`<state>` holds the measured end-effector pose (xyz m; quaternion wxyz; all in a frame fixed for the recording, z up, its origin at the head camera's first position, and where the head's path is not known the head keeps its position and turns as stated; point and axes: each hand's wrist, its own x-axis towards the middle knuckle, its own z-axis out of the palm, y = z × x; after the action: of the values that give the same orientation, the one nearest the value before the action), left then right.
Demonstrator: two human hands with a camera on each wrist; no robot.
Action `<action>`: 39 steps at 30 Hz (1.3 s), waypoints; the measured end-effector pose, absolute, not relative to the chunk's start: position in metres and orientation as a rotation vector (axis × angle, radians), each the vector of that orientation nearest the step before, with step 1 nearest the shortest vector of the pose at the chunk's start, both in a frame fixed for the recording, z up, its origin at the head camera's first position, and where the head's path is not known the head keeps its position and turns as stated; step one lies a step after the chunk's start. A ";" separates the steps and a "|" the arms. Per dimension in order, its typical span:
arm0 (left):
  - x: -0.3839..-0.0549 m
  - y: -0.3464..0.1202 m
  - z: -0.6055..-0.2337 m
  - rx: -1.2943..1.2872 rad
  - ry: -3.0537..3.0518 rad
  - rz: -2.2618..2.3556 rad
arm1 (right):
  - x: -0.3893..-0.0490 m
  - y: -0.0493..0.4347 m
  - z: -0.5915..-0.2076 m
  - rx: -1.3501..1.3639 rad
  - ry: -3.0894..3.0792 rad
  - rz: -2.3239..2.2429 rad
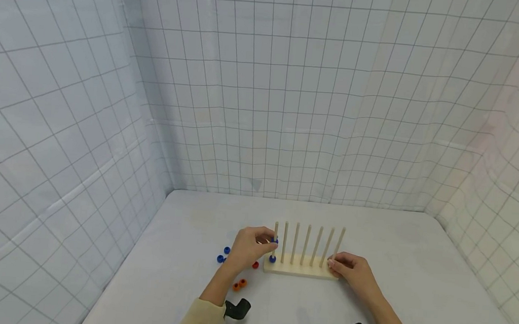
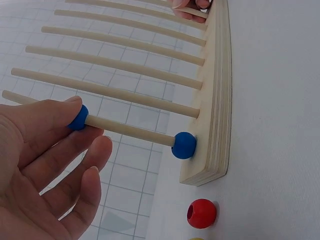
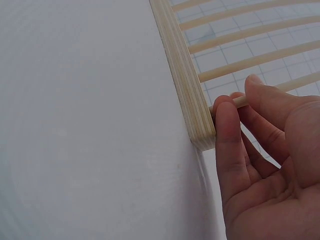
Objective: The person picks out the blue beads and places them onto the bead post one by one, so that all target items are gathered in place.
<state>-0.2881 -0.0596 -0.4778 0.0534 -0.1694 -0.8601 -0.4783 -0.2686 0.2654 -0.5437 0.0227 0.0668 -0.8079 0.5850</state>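
Observation:
A wooden peg rack (image 1: 300, 270) with several upright pegs stands on the white table. My left hand (image 1: 247, 246) pinches a blue bead (image 2: 80, 120) between thumb and fingers. That bead is threaded partway down the leftmost peg (image 2: 132, 131). Below it, a second blue bead (image 2: 184, 146) sits at the foot of the same peg. At the other end of the rack, my right hand (image 1: 357, 272) grips the rightmost peg (image 3: 241, 101) low down, with fingertips right at the base. The other pegs carry no beads.
A red bead (image 1: 255, 265) lies just left of the rack. Loose blue beads (image 1: 220, 258) lie farther left, and two orange beads (image 1: 243, 283) sit nearer me. White gridded curtains (image 1: 291, 108) surround the table at the back and sides.

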 end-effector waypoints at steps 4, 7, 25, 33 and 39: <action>-0.289 -0.059 -0.479 -0.518 -2.636 -1.422 | -0.268 0.265 -0.543 0.197 -2.493 1.841; -0.290 -0.059 -0.481 -0.518 -2.655 -1.401 | -0.268 0.265 -0.543 0.194 -2.485 1.861; -0.295 -0.060 -0.490 -0.511 -2.745 -1.408 | -0.268 0.265 -0.544 0.175 -2.486 1.864; -0.297 -0.061 -0.495 -0.523 -2.773 -1.433 | -0.270 0.266 -0.545 0.178 -2.482 1.857; -0.298 -0.062 -0.498 -0.541 -2.774 -1.438 | -0.269 0.265 -0.545 0.146 -2.496 1.884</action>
<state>-0.2984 -0.0621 -0.4977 -0.0146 -0.1705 -0.8746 -0.4536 -0.2692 0.2653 -0.5452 0.0057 0.0468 -0.7972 0.6018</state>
